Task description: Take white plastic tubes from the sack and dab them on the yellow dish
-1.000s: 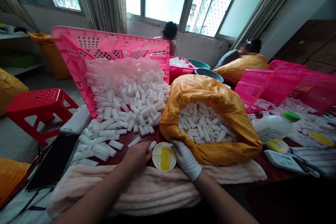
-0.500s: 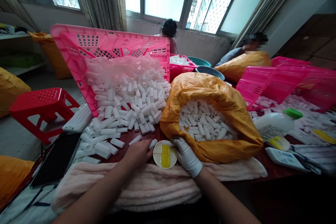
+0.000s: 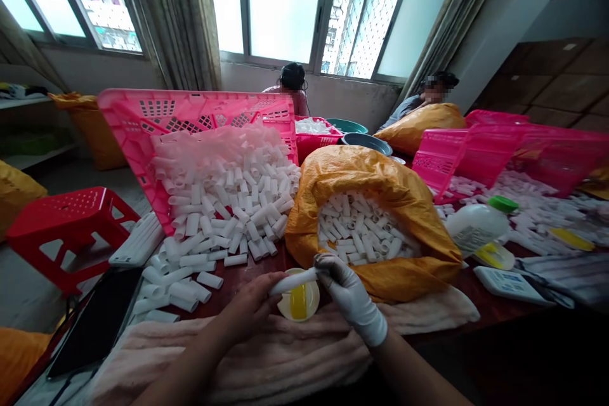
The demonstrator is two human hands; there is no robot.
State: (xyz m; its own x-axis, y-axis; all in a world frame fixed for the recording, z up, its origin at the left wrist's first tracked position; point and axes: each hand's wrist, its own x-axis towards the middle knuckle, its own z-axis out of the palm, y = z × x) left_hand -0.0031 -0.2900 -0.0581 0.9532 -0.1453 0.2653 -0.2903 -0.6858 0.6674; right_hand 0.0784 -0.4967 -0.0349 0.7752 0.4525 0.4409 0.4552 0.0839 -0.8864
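Observation:
My bare left hand grips a white plastic tube, held slanting over a small round white dish. In the dish lies a flat yellow pad. My right hand, in a white glove, has its fingers pinched at the other end of the tube; its fingertips hide that end. Left of the dish spreads a heap of loose white tubes, spilling from a tipped pink crate. Right behind the dish stands an open orange sack with many similar tubes inside.
A pale pink towel covers the table's front edge. On the left lie a black tablet and a red stool beyond. To the right are a green-capped bottle and a white device. Two people sit across the table.
Both hands have lifted from beside the dish and come together over it, with a tube between them. The single tube lying near my left hand is gone from its spot. The view has tilted up.

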